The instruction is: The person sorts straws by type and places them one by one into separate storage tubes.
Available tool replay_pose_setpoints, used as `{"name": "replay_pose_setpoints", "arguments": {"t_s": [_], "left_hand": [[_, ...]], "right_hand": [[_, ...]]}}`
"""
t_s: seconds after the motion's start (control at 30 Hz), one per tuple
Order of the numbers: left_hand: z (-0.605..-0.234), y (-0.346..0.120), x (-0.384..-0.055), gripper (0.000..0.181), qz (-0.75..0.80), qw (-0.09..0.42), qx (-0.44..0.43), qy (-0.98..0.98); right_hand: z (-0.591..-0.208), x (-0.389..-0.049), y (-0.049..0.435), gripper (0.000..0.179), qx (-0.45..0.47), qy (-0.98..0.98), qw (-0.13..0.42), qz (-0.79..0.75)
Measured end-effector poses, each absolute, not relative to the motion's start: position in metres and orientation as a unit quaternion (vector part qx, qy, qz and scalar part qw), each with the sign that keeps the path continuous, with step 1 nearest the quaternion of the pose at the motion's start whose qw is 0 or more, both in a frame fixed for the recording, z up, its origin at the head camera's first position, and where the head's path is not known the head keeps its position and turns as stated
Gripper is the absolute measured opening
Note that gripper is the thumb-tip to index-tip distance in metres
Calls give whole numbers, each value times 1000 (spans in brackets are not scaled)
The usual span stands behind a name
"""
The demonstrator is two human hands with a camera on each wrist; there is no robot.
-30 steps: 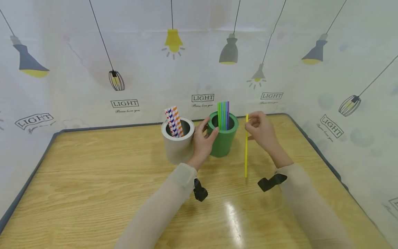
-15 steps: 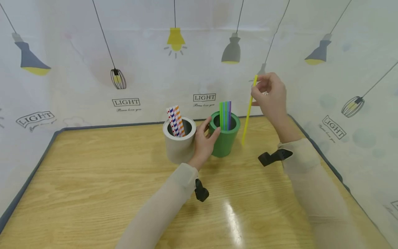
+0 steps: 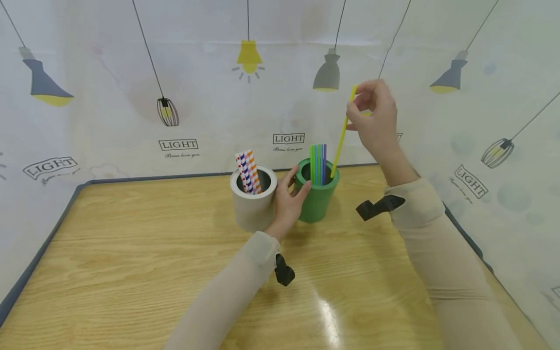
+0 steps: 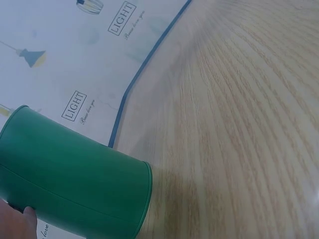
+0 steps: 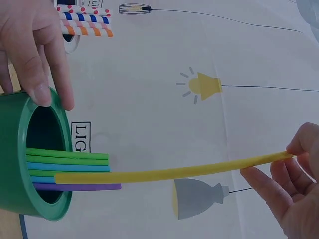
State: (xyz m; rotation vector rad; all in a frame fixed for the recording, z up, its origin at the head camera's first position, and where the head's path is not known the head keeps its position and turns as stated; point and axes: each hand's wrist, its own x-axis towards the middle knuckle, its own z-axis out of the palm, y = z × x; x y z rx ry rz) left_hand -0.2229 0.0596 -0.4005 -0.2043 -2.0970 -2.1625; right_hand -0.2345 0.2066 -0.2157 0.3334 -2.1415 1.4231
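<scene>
My right hand (image 3: 376, 116) pinches a yellow drinking straw (image 3: 342, 138) near its upper end. The straw slants down, and its lower tip overlaps the right side of the green cup's mouth. In the right wrist view the yellow straw (image 5: 174, 173) passes in front of the straws in the cup. The left hand (image 3: 286, 206) grips the green cup (image 3: 315, 206) from the left, thumb in front and fingers at the rim. Several green, blue and purple straws (image 3: 318, 165) stand in that cup. Its smooth green side (image 4: 75, 174) fills the left of the left wrist view.
Left of the green cup stands an off-white cup (image 3: 253, 211), close beside the left hand. It holds several patterned paper straws (image 3: 248, 172), dotted and striped. Both cups are near the back edge of the wooden table (image 3: 144, 253). A lamp-printed cloth (image 3: 210, 97) hangs behind.
My right hand has lifted the yellow straw from beside the green cup, then moved it left so its lower tip is at the cup's mouth. The left hand stays on the cup.
</scene>
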Motion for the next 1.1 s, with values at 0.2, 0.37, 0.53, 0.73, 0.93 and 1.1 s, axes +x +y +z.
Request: {"name": "replay_pose_setpoints", "arguments": {"t_s": [0.2, 0.37, 0.53, 0.73, 0.93, 1.1], "left_hand": [[-401, 60, -223, 54, -715, 62, -69, -693], [-401, 60, -223, 55, -723, 56, -71, -685], [-400, 60, -222, 55, -727, 58, -75, -681], [-400, 60, -223, 55, -714, 60, -69, -694], [-399, 60, -222, 55, -710, 59, -68, -698], [-397, 59, -221, 55, -711, 61, -66, -697]], "right_hand": [[-247, -252, 212, 21, 117, -818, 246, 506], [-272, -258, 214, 22, 90, -830, 219, 505], [-295, -263, 217, 25, 78, -844, 190, 496], [-314, -266, 219, 26, 47, -857, 156, 489], [-322, -266, 220, 27, 25, -867, 124, 482], [-325, -267, 219, 27, 22, -889, 115, 442]]}}
